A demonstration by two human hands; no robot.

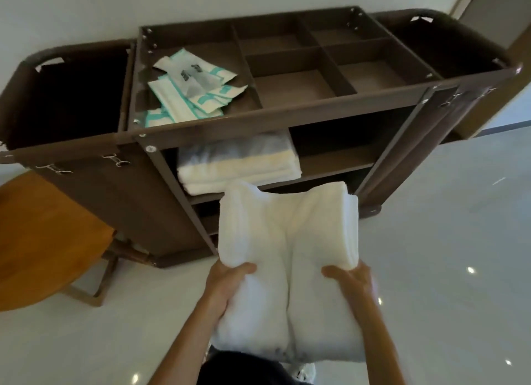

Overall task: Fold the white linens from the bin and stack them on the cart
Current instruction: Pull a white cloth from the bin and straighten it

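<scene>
I hold a folded white linen (287, 241) in front of me, just below the brown cart (287, 111). My left hand (227, 284) grips its left edge, thumb on top. At the right edge my right hand (350, 281) grips it the same way. The linen's far end reaches toward the cart's open shelves. A stack of folded white linens (238, 160) lies on the left half of the cart's upper shelf; the right half of that shelf shows bare board.
White and teal packets (189, 91) lie in the left compartment of the cart's top tray. Dark fabric bags hang at both cart ends (66, 97). A wooden table (43, 241) stands at the left. The floor is glossy and pale.
</scene>
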